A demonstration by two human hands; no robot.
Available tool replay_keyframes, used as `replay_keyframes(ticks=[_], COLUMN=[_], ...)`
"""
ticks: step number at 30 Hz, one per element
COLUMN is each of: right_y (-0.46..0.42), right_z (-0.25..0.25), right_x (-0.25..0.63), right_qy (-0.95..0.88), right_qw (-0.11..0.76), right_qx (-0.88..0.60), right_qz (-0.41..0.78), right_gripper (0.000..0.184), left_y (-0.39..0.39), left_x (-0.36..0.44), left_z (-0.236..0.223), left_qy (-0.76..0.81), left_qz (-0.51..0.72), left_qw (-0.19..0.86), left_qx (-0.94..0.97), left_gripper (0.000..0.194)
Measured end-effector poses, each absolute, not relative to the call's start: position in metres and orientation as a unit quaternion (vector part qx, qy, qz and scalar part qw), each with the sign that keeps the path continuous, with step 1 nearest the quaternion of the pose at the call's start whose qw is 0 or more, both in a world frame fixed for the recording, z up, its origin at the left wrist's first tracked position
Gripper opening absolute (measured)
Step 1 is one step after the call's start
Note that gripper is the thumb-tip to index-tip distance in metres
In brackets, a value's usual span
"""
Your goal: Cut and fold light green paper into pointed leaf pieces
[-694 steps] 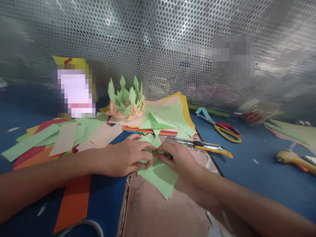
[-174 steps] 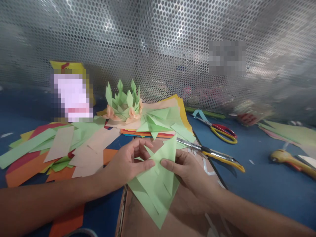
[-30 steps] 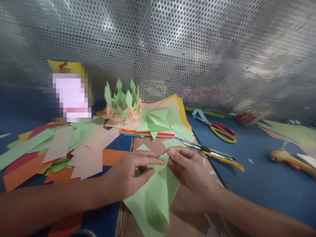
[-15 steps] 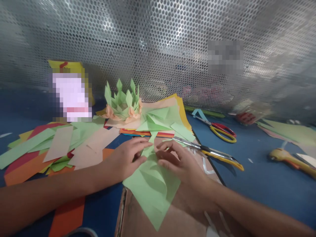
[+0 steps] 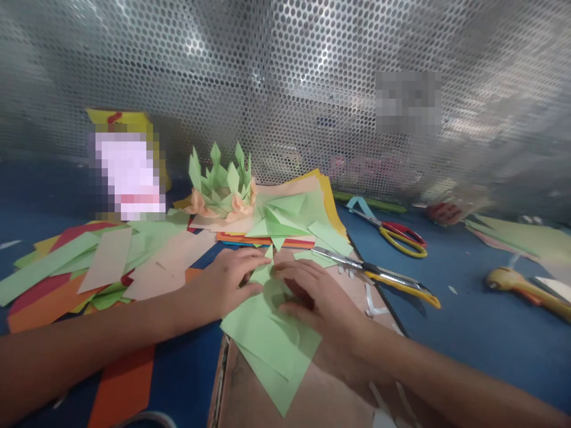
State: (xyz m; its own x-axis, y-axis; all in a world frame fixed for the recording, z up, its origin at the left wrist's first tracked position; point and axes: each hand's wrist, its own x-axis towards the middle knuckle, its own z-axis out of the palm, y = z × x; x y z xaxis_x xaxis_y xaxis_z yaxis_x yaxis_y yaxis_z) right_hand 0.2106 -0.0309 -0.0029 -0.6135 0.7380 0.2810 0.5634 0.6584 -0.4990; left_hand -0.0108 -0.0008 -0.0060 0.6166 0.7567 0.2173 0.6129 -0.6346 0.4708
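Observation:
A pale green sheet of paper (image 5: 272, 333), folded into layers, lies with one corner toward me on a brown cardboard board (image 5: 250, 398). My left hand (image 5: 238, 279) holds its upper left edge, thumb and index finger bent on the paper. From the right, my right hand (image 5: 316, 291) curls its fingers over the upper part and presses on it. The paper's narrow tip shows between both hands; part of its right side is hidden under my right hand. Just beyond stand loose folded green pieces (image 5: 283, 214) on a stack of coloured sheets.
A green and peach folded-paper model (image 5: 223, 187) stands behind. Coloured paper scraps (image 5: 107, 261) spread at left. At right lie scissors (image 5: 401, 238), a silver cutter with a yellow handle (image 5: 379, 273) and a yellow glue gun (image 5: 513, 279). A perforated metal panel (image 5: 285, 77) rises at the back.
My right hand has moved slightly left and lowered its fingers onto the paper. The paper's upper tip has shifted a little left and toward me; my left hand has barely moved.

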Motion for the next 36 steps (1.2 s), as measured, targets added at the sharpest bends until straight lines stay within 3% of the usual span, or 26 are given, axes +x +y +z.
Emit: replay_keyframes(ticks=[21,32,36], right_y=[-0.037,-0.054,-0.057], right_z=[0.018,0.027,0.030], right_x=[0.211,0.216,0.216], right_qy=[-0.912,-0.958,-0.967], right_qw=[0.138,0.062,0.021], right_qx=[-0.371,-0.272,-0.252], right_qz=[0.108,0.060,0.026], right_gripper=[0.010,0.022,0.018], left_y=[0.002,0.003,0.002], left_x=[-0.013,-0.013,-0.011], left_z=[0.002,-0.003,-0.003], left_qy=[0.391,0.392,0.386], left_qz=[0.130,0.151,0.154], left_qw=[0.137,0.107,0.076], left_qx=[0.901,0.901,0.906], left_gripper=[0.035,0.031,0.027])
